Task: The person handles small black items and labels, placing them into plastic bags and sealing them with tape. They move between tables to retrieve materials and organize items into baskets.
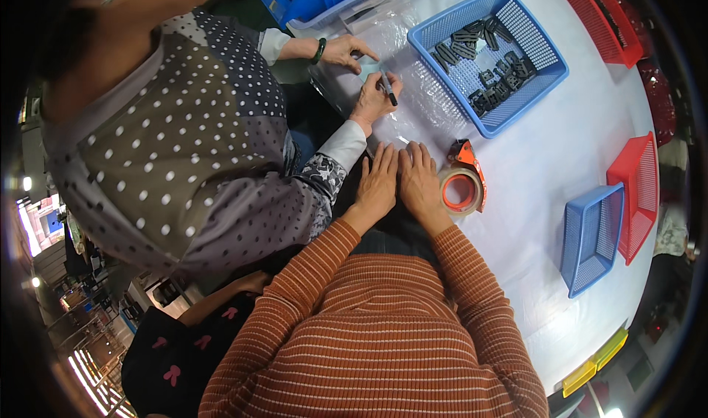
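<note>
My left hand [379,182] and my right hand [421,182] lie side by side at the near edge of the white table, palms down. The fingers of both are stretched out, and neither hand holds anything. Just right of my right hand is an orange tape dispenser [466,152] with a roll of tape [476,202] on it. Beyond my fingertips lies a clear plastic bag [417,97]. At its left side a co-worker's hand [375,106] holds a black marker [388,90] over the plastic, while their other hand [345,52] rests on it.
A blue basket [483,126] with several small black parts [505,78] stands ahead. On the right are a smaller blue basket [569,252] and red baskets [653,178]. The co-worker's sleeve [313,189] is close to my left arm. Yellow trays [594,363] sit at the table's right edge.
</note>
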Demonstrator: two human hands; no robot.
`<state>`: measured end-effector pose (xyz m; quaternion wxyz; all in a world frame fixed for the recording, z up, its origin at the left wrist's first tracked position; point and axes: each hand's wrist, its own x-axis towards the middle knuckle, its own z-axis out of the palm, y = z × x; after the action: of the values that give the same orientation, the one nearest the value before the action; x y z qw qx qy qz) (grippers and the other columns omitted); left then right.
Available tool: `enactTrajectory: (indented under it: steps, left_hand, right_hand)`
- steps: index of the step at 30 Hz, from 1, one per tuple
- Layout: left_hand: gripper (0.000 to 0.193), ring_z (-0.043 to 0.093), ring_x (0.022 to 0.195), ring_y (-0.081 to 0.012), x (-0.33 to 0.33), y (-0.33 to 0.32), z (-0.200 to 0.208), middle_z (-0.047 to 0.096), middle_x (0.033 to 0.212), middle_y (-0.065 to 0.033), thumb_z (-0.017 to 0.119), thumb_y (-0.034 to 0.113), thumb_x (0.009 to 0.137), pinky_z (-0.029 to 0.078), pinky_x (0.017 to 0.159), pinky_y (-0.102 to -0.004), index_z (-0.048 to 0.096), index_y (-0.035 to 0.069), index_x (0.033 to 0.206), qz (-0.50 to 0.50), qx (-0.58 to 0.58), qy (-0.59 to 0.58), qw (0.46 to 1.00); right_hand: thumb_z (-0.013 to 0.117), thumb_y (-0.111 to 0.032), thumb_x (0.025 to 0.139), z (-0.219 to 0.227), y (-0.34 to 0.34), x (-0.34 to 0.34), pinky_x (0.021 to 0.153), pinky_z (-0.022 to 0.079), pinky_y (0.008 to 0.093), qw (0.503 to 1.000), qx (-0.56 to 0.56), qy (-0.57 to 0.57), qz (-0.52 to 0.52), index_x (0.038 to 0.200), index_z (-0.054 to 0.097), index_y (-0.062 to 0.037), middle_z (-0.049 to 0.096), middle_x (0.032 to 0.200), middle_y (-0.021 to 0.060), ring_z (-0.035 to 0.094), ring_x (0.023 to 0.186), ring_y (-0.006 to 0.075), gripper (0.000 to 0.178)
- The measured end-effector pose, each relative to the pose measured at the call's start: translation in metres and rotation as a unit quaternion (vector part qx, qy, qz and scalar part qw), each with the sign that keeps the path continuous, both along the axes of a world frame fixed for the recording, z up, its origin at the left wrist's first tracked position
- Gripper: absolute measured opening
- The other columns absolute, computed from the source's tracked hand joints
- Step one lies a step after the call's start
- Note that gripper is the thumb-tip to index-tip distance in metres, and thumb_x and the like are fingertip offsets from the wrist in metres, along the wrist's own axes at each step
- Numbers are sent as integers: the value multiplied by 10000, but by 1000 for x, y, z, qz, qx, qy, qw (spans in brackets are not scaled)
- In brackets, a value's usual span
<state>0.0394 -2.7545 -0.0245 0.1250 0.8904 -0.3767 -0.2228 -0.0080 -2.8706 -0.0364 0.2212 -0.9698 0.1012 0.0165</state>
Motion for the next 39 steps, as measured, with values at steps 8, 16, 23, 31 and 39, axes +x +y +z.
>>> enactTrajectory:
  steps: [8, 16, 23, 31, 39]
  left_hand:
    - [655, 187, 1374, -349, -8, 6, -13, 240, 1459, -197, 537, 58, 783, 241, 1072, -522, 274, -76, 1368, -70, -9, -16, 997]
    - [645, 228, 1364, -327, -8, 2, 3, 255, 1449, -193, 533, 17, 754, 305, 1051, -480, 298, -92, 1345, -105, 69, -50, 991]
    - [553, 261, 1350, -329, -6, -7, 6, 310, 1413, -200, 522, 50, 792, 326, 1038, -474, 368, -95, 1303, -77, 77, -33, 993]
    - [515, 273, 1343, -332, -14, -14, 10, 319, 1405, -198, 498, 37, 807, 342, 1029, -477, 374, -101, 1287, -31, 46, -25, 998]
    - [561, 295, 1326, -353, -16, -10, 8, 317, 1393, -221, 576, 102, 808, 332, 1035, -453, 360, -96, 1287, -26, 39, -29, 999]
  right_hand:
    - [531, -103, 824, 4, 3, 0, 962, 404, 418, 999, -21, 2, -24, 1174, 502, -7, 468, 1259, 197, 430, 1211, 356, 364]
    - [641, -97, 768, 72, -113, 23, 1027, 327, 379, 875, 87, -305, -365, 1275, 411, 32, 447, 1286, 221, 419, 1206, 351, 572]
    - [609, -66, 734, -17, -178, 58, 1016, 326, 375, 751, 308, -323, -487, 1318, 316, 89, 449, 1252, 239, 453, 1158, 332, 672]
    - [424, 43, 703, -13, -178, 55, 1043, 282, 358, 730, 368, -364, -447, 1301, 335, 92, 454, 1226, 234, 454, 1145, 336, 607]
    - [450, -416, 944, 13, -157, -42, 975, 373, 386, 716, 486, -172, -471, 1377, 364, -88, 448, 1325, 114, 427, 1230, 237, 550]
